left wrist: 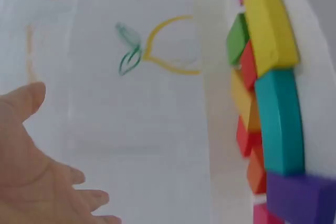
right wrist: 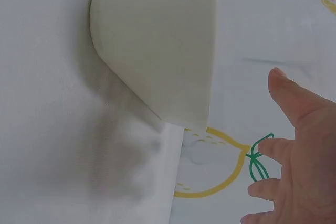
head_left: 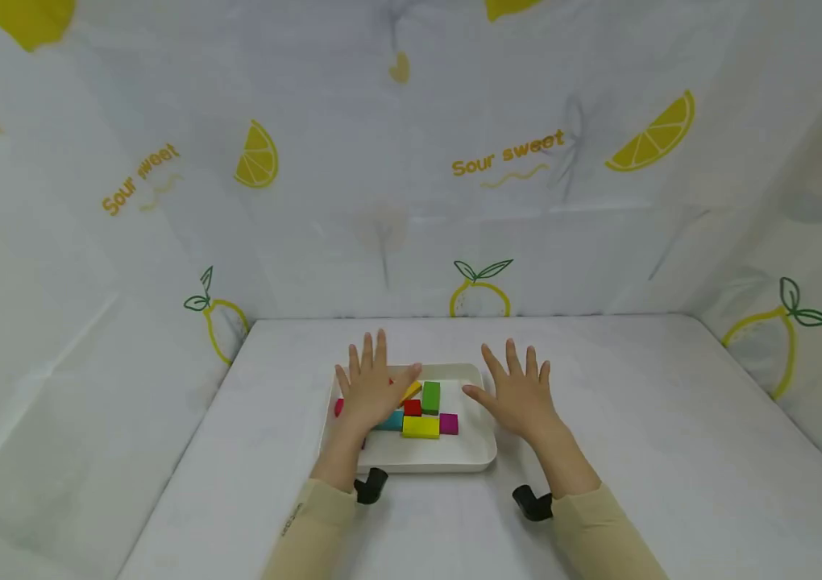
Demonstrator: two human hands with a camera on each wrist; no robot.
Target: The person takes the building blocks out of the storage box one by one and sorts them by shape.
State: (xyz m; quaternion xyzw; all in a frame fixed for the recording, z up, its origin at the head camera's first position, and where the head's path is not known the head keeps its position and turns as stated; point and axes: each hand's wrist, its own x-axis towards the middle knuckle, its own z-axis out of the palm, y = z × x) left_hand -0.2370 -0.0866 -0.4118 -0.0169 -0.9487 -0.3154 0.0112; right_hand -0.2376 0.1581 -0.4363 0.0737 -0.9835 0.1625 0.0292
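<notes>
My left hand (head_left: 370, 396), fingers spread and straight, is over the left part of a white tray (head_left: 433, 466) and holds nothing. Colored blocks lie in the tray: a yellow block (head_left: 421, 428), a green block (head_left: 431, 397), a small red block (head_left: 413, 408) and a magenta block (head_left: 449, 424) among them. The left wrist view shows a teal block (left wrist: 281, 121) and a purple block (left wrist: 302, 198) too; my hand hides part of these in the head view. Beside the tray's right edge, my right hand (head_left: 523, 399) also has its fingers spread, with nothing in it.
The tray stands on a table with a white cover (head_left: 643, 419). A white curtain (head_left: 353, 242) printed with lemons and lettering rises behind the table and along both sides. Black wrist mounts (head_left: 371, 486) stick out from the inner side of each forearm.
</notes>
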